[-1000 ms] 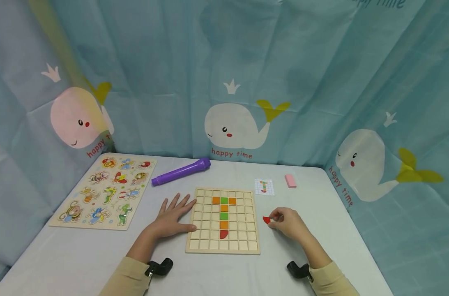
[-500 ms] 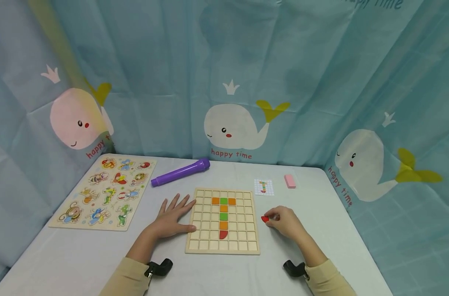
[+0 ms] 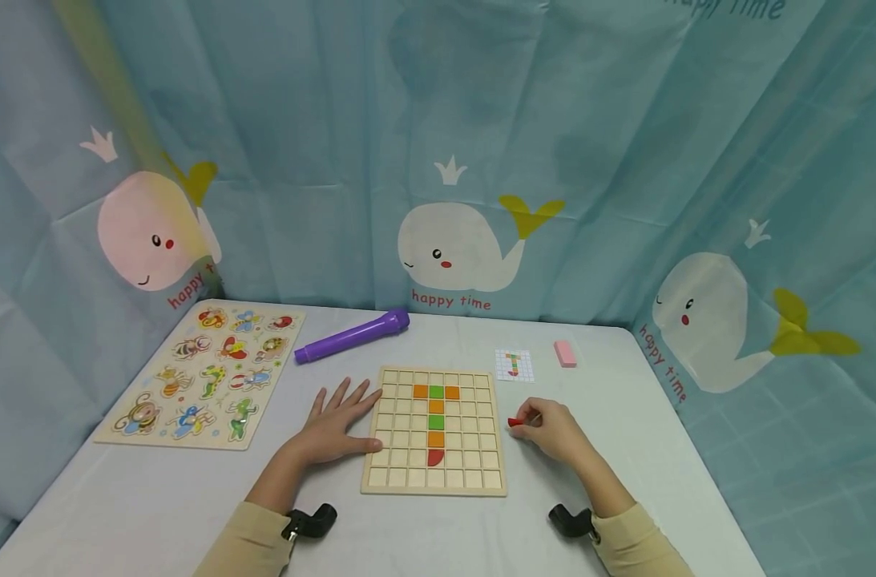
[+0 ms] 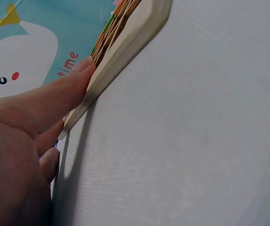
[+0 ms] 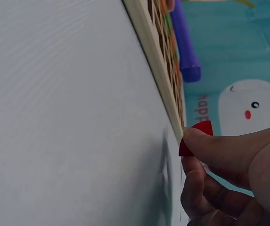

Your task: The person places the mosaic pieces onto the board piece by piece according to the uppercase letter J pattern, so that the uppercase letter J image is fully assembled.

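Observation:
A wooden grid board (image 3: 401, 478) lies in the middle of the table, with orange and green square tiles set in a T shape. Below the stem sits a red quarter-round tile (image 3: 435, 457). My left hand (image 3: 331, 429) is spread flat, its thumb and index fingertip touching the board's left edge; the left wrist view shows the thumb on the rim. To the right of the board, my right hand (image 3: 551, 430) pinches a second red quarter-round tile (image 5: 203, 127) between thumb and fingers, just above the table. Part of that tile is hidden by the thumb.
Behind the board's right corner lies a small pattern card (image 3: 514, 365), with a pink block (image 3: 565, 354) beside it. A purple microphone-shaped stick (image 3: 353, 336) lies at the back. An insect puzzle board (image 3: 171, 433) covers the left side. A printed curtain (image 3: 322, 240) stands behind the table.
My right hand has moved slightly left and away from me with the red tile, which has turned and now shows less of its face. The left hand has stayed still.

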`<move>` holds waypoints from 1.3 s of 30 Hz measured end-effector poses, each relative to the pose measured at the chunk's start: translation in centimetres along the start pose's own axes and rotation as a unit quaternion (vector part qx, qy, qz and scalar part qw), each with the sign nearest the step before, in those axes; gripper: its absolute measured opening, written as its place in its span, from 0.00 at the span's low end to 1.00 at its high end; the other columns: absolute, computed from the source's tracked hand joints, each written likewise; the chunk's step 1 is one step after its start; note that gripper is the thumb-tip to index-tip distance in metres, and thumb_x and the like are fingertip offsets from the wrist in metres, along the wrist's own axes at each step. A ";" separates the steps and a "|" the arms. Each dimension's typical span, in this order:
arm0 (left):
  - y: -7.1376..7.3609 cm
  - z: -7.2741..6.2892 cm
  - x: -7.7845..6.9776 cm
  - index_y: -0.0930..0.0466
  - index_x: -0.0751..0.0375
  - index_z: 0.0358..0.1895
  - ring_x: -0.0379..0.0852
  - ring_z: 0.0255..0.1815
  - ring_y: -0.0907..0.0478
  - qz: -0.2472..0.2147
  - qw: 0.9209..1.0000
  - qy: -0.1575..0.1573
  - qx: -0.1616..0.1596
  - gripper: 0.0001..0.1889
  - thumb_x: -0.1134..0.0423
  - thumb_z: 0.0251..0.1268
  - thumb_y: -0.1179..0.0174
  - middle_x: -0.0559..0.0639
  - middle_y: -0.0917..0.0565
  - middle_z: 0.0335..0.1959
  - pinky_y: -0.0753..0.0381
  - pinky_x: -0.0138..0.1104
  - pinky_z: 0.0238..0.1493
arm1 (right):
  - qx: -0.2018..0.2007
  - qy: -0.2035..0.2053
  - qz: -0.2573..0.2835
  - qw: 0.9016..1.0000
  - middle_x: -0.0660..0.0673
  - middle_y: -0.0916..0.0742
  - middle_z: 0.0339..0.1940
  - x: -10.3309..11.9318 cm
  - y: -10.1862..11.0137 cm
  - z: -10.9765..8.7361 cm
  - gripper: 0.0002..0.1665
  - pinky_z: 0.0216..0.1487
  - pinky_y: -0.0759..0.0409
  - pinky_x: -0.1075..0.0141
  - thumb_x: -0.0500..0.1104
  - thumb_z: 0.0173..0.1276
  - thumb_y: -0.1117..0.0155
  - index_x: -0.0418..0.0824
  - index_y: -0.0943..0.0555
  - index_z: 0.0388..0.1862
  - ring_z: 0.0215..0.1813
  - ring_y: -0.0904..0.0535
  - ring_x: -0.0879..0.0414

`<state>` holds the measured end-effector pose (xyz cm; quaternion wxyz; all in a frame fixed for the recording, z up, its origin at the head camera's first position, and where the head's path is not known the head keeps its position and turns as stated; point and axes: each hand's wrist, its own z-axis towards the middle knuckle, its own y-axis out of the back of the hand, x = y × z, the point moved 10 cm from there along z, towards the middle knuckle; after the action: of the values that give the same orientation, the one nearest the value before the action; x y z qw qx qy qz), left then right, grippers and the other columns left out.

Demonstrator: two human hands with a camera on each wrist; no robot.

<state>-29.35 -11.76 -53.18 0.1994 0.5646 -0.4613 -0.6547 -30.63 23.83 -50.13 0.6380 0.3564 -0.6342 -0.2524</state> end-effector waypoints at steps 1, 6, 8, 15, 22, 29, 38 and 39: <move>0.0 0.0 0.0 0.42 0.47 0.80 0.65 0.84 0.66 0.001 1.000 0.000 0.000 0.51 0.31 0.55 0.34 0.55 0.49 0.83 0.77 0.64 0.77 | 0.000 0.002 0.004 1.000 0.54 0.17 0.27 0.2 0.0 0.0 0.11 0.31 0.25 0.67 0.42 0.59 0.22 0.47 0.19 0.31 0.31 0.25 0.58; 0.0 -0.1 0.0 0.43 0.47 0.80 0.64 0.84 0.67 -0.001 1.000 0.003 0.003 0.51 0.31 0.55 0.34 0.55 0.49 0.84 0.77 0.64 0.77 | 0.002 0.017 0.018 1.000 0.54 0.16 0.25 1.7 -0.5 0.2 0.08 0.29 0.24 0.70 0.42 0.60 0.22 0.46 0.16 0.32 0.28 0.24 0.60; 0.0 -0.1 0.0 0.43 0.47 0.80 0.64 0.84 0.67 -0.002 1.000 0.005 0.003 0.51 0.31 0.55 0.34 0.55 0.49 0.84 0.78 0.64 0.77 | 0.006 0.025 0.026 0.999 0.55 0.15 0.25 2.4 -0.8 0.3 0.06 0.29 0.24 0.70 0.41 0.61 0.23 0.46 0.15 0.33 0.28 0.23 0.61; -0.1 -0.2 0.2 0.43 0.46 0.80 0.64 0.84 0.67 -0.001 1.000 0.008 0.001 0.52 0.30 0.55 0.34 0.55 0.49 0.84 0.78 0.64 0.77 | 0.029 0.038 0.061 0.997 0.54 0.15 0.27 4.6 -1.9 0.2 0.05 0.30 0.23 0.69 0.42 0.63 0.25 0.46 0.14 0.35 0.30 0.22 0.58; 0.0 -0.2 0.0 0.43 0.47 0.80 0.65 0.84 0.67 0.002 1.000 0.004 0.002 0.51 0.31 0.55 0.34 0.55 0.50 0.83 0.77 0.64 0.77 | 0.048 0.062 0.075 0.994 0.53 0.16 0.27 6.5 -3.0 0.0 0.05 0.28 0.23 0.71 0.43 0.65 0.26 0.45 0.16 0.35 0.29 0.23 0.58; 0.0 -0.1 0.0 0.43 0.47 0.80 0.65 0.84 0.67 0.003 1.000 0.005 0.005 0.51 0.31 0.56 0.34 0.56 0.50 0.84 0.77 0.64 0.77 | 0.062 0.092 0.070 0.991 0.54 0.16 0.30 8.2 -4.5 -0.1 0.06 0.26 0.24 0.71 0.45 0.66 0.27 0.47 0.17 0.35 0.29 0.24 0.59; -0.1 0.1 0.1 0.44 0.46 0.81 0.64 0.84 0.68 0.007 1.000 0.007 0.010 0.52 0.30 0.55 0.35 0.55 0.50 0.84 0.78 0.63 0.77 | 0.098 0.135 0.053 0.985 0.58 0.16 0.27 10.9 -7.3 -0.5 0.04 0.29 0.24 0.71 0.46 0.67 0.28 0.50 0.16 0.34 0.27 0.25 0.63; -0.1 0.1 0.1 0.44 0.46 0.81 0.64 0.84 0.68 0.007 1.000 0.008 0.010 0.52 0.30 0.55 0.35 0.54 0.51 0.84 0.78 0.63 0.77 | 0.101 0.141 0.050 0.984 0.58 0.16 0.27 11.2 -7.7 -0.5 0.04 0.29 0.23 0.71 0.45 0.67 0.28 0.50 0.16 0.34 0.28 0.25 0.64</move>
<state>-29.44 -11.80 -53.30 0.2024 0.5683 -0.4703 -0.6441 -28.33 10.46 -48.98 0.6938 0.4190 -0.5769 -0.1019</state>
